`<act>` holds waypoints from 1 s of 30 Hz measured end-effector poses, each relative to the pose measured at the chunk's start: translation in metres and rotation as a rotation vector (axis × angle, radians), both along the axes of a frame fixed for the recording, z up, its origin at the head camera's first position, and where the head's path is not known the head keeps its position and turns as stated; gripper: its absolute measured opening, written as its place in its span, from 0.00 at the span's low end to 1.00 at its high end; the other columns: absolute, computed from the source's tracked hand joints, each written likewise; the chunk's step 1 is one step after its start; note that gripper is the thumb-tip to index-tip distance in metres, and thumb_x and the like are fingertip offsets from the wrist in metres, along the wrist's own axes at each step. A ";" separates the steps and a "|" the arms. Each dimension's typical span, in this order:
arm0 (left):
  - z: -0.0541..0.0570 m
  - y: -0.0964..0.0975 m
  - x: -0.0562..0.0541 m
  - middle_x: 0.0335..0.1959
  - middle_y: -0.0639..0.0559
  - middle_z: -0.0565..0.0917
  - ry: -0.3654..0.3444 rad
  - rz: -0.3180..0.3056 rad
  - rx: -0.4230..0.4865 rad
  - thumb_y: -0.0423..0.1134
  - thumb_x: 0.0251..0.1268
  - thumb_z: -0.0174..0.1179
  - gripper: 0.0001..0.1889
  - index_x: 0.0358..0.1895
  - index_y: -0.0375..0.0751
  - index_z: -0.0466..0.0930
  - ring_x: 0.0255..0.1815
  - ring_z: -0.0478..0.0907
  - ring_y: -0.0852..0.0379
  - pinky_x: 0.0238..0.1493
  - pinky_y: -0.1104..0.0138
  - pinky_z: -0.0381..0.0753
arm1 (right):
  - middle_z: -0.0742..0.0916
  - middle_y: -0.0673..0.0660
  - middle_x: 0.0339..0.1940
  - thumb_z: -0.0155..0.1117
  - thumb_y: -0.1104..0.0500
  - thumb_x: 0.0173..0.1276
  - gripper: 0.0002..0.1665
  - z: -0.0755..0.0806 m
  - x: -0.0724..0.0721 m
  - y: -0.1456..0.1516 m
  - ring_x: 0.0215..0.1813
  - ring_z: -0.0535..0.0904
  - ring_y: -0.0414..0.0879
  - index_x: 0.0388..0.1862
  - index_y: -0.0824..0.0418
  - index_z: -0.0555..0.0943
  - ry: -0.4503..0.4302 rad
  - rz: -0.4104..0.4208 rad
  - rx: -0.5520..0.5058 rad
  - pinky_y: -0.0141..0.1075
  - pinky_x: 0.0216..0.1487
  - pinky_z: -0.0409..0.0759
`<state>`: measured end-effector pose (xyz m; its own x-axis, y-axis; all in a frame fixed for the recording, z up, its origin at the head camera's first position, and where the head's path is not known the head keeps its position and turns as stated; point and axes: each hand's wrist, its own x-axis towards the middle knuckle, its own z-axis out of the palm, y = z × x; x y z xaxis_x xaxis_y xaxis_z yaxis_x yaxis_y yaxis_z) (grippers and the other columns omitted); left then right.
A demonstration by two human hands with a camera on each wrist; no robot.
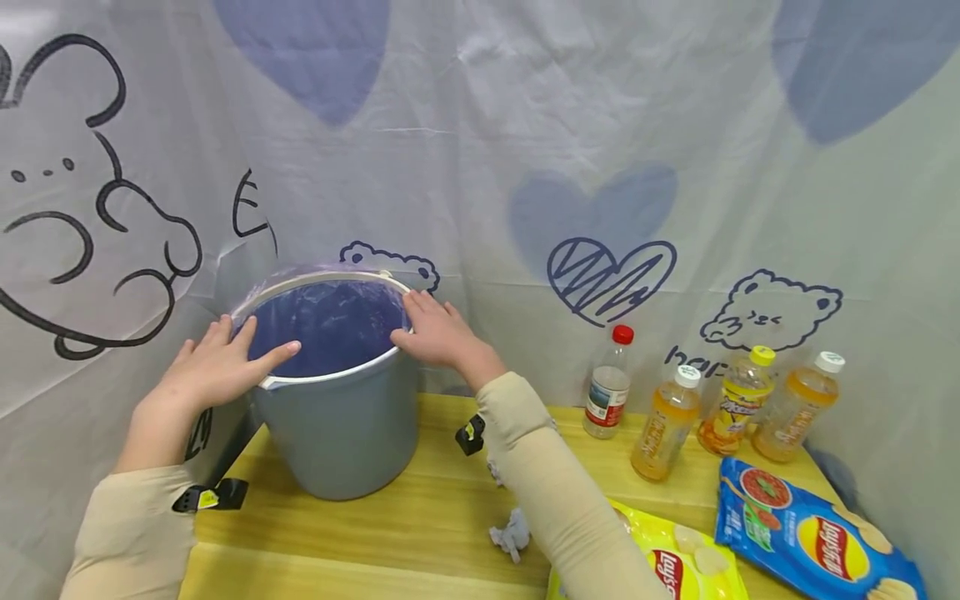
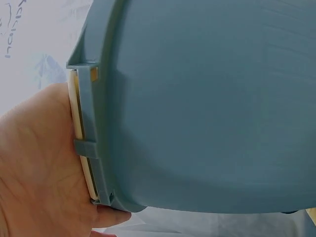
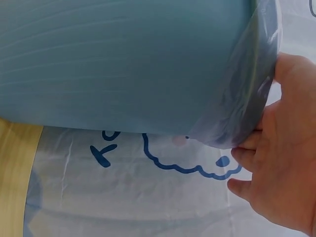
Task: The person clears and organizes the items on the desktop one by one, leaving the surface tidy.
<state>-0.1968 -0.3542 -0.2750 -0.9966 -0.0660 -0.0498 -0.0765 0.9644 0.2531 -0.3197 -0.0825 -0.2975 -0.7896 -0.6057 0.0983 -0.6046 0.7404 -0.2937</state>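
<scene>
A grey-blue trash bin (image 1: 341, 446) with a white rim ring stands upright on the table at the left in the head view. Inside it lies a purple translucent trash bag (image 1: 322, 325), whose edge hangs over the far and right side of the rim. My left hand (image 1: 213, 367) rests on the left side of the rim, fingers spread and thumb over the opening. At the right side of the rim, my right hand (image 1: 442, 333) touches the bag's edge with extended fingers. The right wrist view shows the folded-over film (image 3: 242, 98) beside those fingers.
On the wooden table (image 1: 315, 550), crumpled paper (image 1: 513, 533) lies by the right forearm. A red-capped bottle (image 1: 607, 392) and several orange drink bottles (image 1: 666, 425) stand at the back right. Yellow (image 1: 705, 567) and blue chip bags (image 1: 817, 533) lie before them. Printed cloth (image 1: 480, 167) hangs behind.
</scene>
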 end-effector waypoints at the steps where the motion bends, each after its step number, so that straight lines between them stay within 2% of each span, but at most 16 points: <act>1: 0.000 0.001 0.000 0.73 0.17 0.33 -0.001 -0.003 -0.003 0.78 0.63 0.34 0.58 0.76 0.26 0.37 0.75 0.31 0.22 0.68 0.29 0.31 | 0.52 0.55 0.82 0.41 0.42 0.72 0.44 0.001 0.001 0.000 0.83 0.43 0.48 0.80 0.59 0.46 0.001 -0.006 0.008 0.50 0.81 0.44; 12: 0.006 0.006 0.003 0.72 0.16 0.37 -0.011 -0.014 -0.052 0.78 0.62 0.37 0.60 0.75 0.23 0.37 0.74 0.35 0.21 0.68 0.28 0.32 | 0.52 0.56 0.82 0.40 0.42 0.74 0.43 0.006 0.000 0.005 0.83 0.42 0.48 0.81 0.59 0.45 -0.013 0.010 0.063 0.51 0.81 0.45; 18: 0.001 0.012 0.015 0.72 0.16 0.39 -0.026 -0.039 -0.064 0.73 0.66 0.39 0.56 0.75 0.23 0.39 0.74 0.37 0.21 0.67 0.27 0.35 | 0.52 0.56 0.82 0.41 0.44 0.72 0.43 0.006 -0.002 0.016 0.83 0.43 0.49 0.81 0.58 0.46 -0.044 0.043 0.049 0.53 0.81 0.45; 23: -0.002 0.019 0.027 0.72 0.16 0.42 0.000 -0.050 -0.092 0.72 0.66 0.39 0.55 0.75 0.23 0.43 0.74 0.40 0.22 0.66 0.27 0.38 | 0.52 0.57 0.82 0.40 0.43 0.71 0.44 0.005 0.007 0.027 0.83 0.42 0.51 0.80 0.60 0.46 -0.024 0.065 0.061 0.54 0.81 0.45; 30: -0.004 0.032 0.040 0.73 0.18 0.42 0.023 -0.057 -0.113 0.74 0.66 0.38 0.55 0.75 0.24 0.44 0.75 0.41 0.23 0.68 0.28 0.37 | 0.50 0.55 0.82 0.41 0.43 0.71 0.44 0.002 0.025 0.044 0.83 0.41 0.50 0.80 0.59 0.46 -0.015 0.048 0.052 0.53 0.81 0.43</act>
<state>-0.1569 -0.3219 -0.2789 -0.9997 -0.0126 -0.0224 -0.0157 0.9895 0.1433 -0.2948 -0.0387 -0.2951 -0.7604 -0.6472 0.0543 -0.6359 0.7249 -0.2648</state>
